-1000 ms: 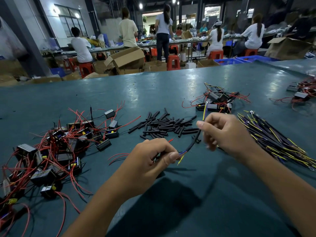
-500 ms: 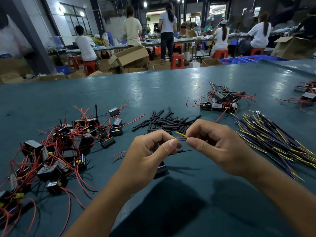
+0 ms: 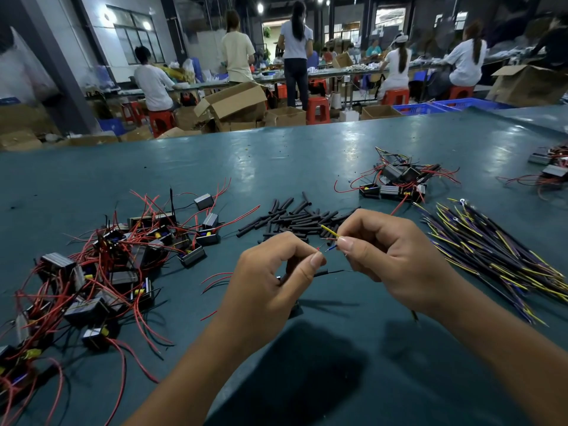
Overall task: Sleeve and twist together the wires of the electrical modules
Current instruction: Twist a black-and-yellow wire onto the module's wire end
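Left hand [image 3: 270, 272]: your thumb and forefinger pinch a fine red wire end, with a black wire [image 3: 330, 273] trailing right from under the thumb; the module itself looks tucked beneath your palm, mostly hidden.
Right hand [image 3: 390, 256]: fingers curled, pinching the yellow wire [image 3: 329, 230] and a blue-tipped end just beside your left thumb.
Hands together: nearly touching above the desk [image 3: 307, 155] — keep them that close so the bare tips overlap.
Twist: lay the stripped ends side by side, then roll one way only; likely they fray if you reverse.
Sleeves [image 3: 295, 219]: the black tube pile lies just beyond your fingers — I cannot tell whether one is already on the wire, so check before twisting.
Modules waiting [image 3: 101, 272]: red-wired heap at your left.
Loose wires [image 3: 498, 259]: bundle at your right.
Other modules [image 3: 396, 182]: small cluster beyond the bundle.
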A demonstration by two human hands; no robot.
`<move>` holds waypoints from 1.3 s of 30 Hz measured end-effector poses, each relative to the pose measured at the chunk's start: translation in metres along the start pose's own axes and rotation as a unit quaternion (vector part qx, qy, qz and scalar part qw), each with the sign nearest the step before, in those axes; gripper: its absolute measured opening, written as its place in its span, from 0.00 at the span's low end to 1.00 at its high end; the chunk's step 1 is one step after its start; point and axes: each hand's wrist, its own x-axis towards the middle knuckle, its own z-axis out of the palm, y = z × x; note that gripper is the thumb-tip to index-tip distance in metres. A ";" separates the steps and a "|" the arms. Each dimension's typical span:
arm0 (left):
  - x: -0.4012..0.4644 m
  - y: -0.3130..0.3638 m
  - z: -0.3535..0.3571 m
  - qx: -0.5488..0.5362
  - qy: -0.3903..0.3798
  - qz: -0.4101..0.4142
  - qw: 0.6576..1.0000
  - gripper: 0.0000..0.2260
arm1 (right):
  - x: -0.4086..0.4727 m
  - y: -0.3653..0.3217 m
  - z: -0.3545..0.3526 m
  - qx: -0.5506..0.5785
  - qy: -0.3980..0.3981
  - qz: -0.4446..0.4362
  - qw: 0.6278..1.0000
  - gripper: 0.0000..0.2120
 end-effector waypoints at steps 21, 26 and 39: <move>0.000 -0.002 -0.005 -0.032 0.026 -0.020 0.999 0.03 | -0.002 -0.002 0.006 -0.020 -0.037 0.035 0.998 0.05; 0.001 -0.003 -0.002 0.026 0.037 0.052 0.998 0.04 | -0.001 -0.002 0.009 0.067 -0.027 0.104 0.992 0.06; -0.002 -0.005 -0.003 -0.068 0.027 -0.023 0.997 0.03 | 0.001 -0.006 0.003 0.206 -0.062 0.175 0.961 0.11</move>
